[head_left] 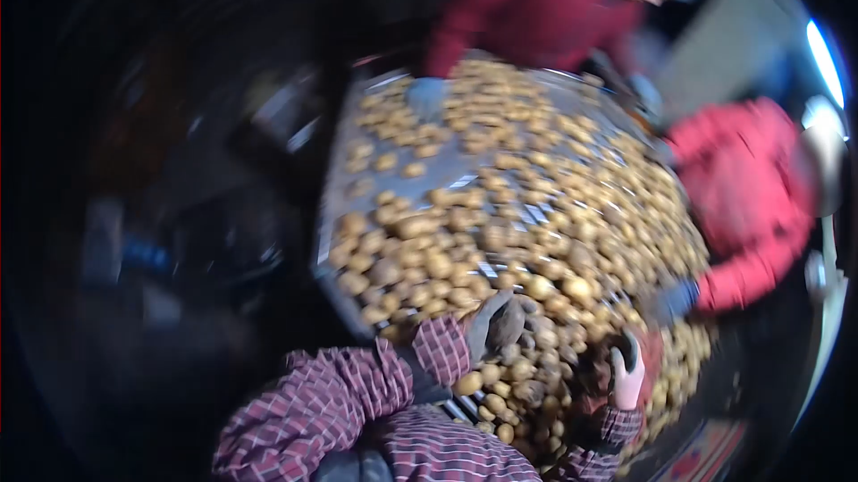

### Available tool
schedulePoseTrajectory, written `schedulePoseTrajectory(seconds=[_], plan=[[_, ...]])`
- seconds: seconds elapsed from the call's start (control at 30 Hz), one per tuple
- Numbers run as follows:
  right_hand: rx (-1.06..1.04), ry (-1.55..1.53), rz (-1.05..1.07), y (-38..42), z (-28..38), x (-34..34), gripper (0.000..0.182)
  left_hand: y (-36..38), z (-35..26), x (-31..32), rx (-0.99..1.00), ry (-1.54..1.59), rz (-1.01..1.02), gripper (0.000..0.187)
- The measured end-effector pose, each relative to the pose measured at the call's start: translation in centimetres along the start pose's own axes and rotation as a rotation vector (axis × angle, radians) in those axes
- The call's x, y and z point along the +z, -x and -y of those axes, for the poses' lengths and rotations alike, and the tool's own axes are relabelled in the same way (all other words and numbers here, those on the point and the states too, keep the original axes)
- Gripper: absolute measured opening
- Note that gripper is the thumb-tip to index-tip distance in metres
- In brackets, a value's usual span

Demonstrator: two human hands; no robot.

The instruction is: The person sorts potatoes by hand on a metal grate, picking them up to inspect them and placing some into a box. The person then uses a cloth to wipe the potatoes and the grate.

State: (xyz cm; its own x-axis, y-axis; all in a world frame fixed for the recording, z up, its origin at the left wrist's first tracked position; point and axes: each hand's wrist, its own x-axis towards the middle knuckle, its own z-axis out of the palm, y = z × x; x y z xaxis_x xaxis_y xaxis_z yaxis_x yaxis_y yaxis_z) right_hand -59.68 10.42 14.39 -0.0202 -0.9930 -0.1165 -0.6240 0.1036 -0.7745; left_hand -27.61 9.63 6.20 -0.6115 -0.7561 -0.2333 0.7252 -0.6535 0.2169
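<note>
My left hand (pixel 485 328), in a grey glove under a plaid sleeve, reaches over the near edge of the potato heap. Its fingers curl round a dark potato-like lump (pixel 508 323). My right hand (pixel 628 373), in a pale glove with dark parts, is lower right, above the potatoes. A reddish-brown shape (pixel 594 373) beside it is too blurred to name, and I cannot make out whether the fingers hold anything. Many yellow potatoes (pixel 576 287) lie around both hands, with several darker ones (pixel 529 393) between them.
A metal sorting table (pixel 429 185) carries the potatoes, with a raised rim at its left. A person in dark red (pixel 536 8) leans over the far side, a blue-gloved hand (pixel 427 98) among the potatoes. Another person in a red jacket (pixel 742 187) works at the right with a gloved hand (pixel 672 301).
</note>
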Motion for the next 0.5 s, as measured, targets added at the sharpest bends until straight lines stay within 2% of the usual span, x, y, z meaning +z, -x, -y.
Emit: schedulePoseTrajectory(seconds=[0.07,0.13,0.17,0.2,0.27,0.33,0.4,0.43,0.47,0.5], plan=[[0.021,-0.019,0.042,-1.2,-1.1,4.1,0.054,3.7,-3.4,-4.3,0.207,0.063,-0.189,0.06],[-0.093,0.178,0.037,-2.9,-4.5,7.8,0.055,9.6,-8.0,-7.6,0.481,0.074,-0.385,0.057],[-0.067,0.211,0.092,-3.4,-5.6,9.3,0.059,12.9,-10.1,-9.7,0.609,0.192,-0.321,0.055],[-0.168,0.393,0.051,-4.8,-9.5,10.6,0.065,16.9,-11.7,-10.5,0.765,0.197,-0.37,0.051],[-0.277,0.538,-0.143,-5.1,-9.9,12.5,0.069,24.6,-13.9,-13.3,1.013,0.229,-0.537,0.042],[-0.01,0.384,-0.041,-7.9,-13.0,11.1,0.088,32.2,-13.1,-16.7,1.143,0.271,-0.605,0.037],[-0.016,0.449,-0.153,-10.8,-15.7,10.7,0.078,37.2,-10.1,-20.7,1.19,0.523,-0.77,0.036],[-0.038,0.489,-0.187,-11.9,-16.0,10.9,0.077,38.5,-6.9,-25.0,1.211,0.593,-0.781,0.035],[-0.069,0.518,-0.203,-12.0,-14.1,12.0,0.076,38.8,-4.7,-26.9,1.264,0.719,-0.921,0.034],[-0.105,0.541,-0.208,-11.6,-11.3,13.4,0.075,39.4,-1.6,-29.3,1.296,0.806,-0.853,0.033]])
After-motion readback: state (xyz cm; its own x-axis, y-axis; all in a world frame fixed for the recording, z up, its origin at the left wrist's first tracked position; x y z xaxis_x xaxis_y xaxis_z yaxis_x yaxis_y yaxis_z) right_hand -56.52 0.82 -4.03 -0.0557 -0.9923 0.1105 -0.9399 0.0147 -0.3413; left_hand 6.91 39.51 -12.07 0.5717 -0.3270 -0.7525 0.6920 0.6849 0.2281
